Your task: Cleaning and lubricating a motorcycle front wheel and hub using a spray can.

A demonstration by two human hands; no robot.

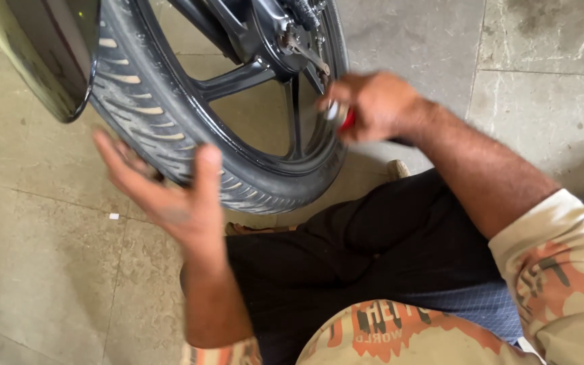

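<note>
A motorcycle wheel (170, 122) with a black treaded tyre and black alloy spokes stands upright in front of me. My left hand (170, 196) is open with fingers spread, its palm against the lower left tread of the tyre. At the rim's right side my right hand (373, 105) is closed on a small tool with a red handle (347, 120); its silver tip points at the rim. The hand is blurred, so the tool's kind is unclear. The wheel hub (285, 34) and axle parts show at the top.
A dark mudguard (49, 54) curves over the tyre at the upper left. The floor (49, 270) is grey stone tile with joints. My knees in dark trousers (359, 250) are bent below the wheel, a foot just under the tyre.
</note>
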